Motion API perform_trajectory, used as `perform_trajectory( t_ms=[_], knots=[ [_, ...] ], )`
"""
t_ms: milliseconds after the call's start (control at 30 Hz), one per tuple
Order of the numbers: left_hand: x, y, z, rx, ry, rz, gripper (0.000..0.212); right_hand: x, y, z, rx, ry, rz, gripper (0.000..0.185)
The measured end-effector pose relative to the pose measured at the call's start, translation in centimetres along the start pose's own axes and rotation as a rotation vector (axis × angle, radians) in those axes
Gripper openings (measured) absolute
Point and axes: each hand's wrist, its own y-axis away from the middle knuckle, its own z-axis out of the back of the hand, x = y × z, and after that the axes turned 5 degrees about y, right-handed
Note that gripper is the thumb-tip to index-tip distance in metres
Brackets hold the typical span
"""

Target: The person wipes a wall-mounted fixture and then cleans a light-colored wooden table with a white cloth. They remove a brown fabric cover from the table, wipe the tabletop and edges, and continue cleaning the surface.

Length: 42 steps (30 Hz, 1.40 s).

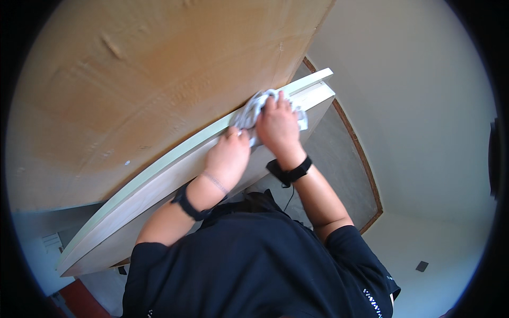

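Observation:
A crumpled white-and-grey cloth (248, 113) lies on the narrow top edge of a long pale board or door panel (175, 157), towards its right end. My right hand (278, 121) presses on the cloth from above, fingers spread over its folds. Close to its left, my left hand (230, 151) pinches the cloth's lower left part between thumb and fingers. Both wrists wear black bands. The far side of the pale panel stands close to a large tan wooden panel (159, 71) with scuffs and smears.
Beyond the panel's right end, a brown strip (358, 147) runs along the foot of a plain wall (409, 99). Grey floor (334, 159) shows between them. A dark wall plate (422, 266) is at lower right, and a red object (83, 300) at lower left.

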Motion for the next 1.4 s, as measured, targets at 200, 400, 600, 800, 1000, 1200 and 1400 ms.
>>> perform_trajectory(
  t_ms=[200,400,600,800,1000,1200,1400],
  knots=[
    [4.4,13.6,5.5,-0.041,0.067,0.125,0.025,12.4,6.4,3.0,-0.175,0.163,0.267,0.037],
    [9.3,25.8,7.7,-0.132,0.153,0.384,0.034,24.6,12.7,3.9,-0.049,0.159,0.545,0.04],
    [11.9,32.3,7.2,-0.269,0.058,0.687,0.029,33.6,15.7,4.5,0.077,0.2,0.963,0.044],
    [10.8,35.3,4.1,-0.444,-0.051,0.903,0.035,36.8,16.8,5.3,0.171,0.202,1.256,0.035],
    [8.2,30.2,-2.1,-0.7,-0.11,1.1,0.037,37.1,15.0,1.4,0.064,0.029,1.372,0.031],
    [5.3,27.2,-3.6,-0.998,-0.178,0.914,0.032,31.5,11.1,-4.8,0.397,-1.457,1.163,0.027],
    [2.1,18.8,-6.8,-1.268,-0.277,0.622,0.033,15.9,1.1,-4.4,1.329,-2.507,0.167,0.032]
  ],
)
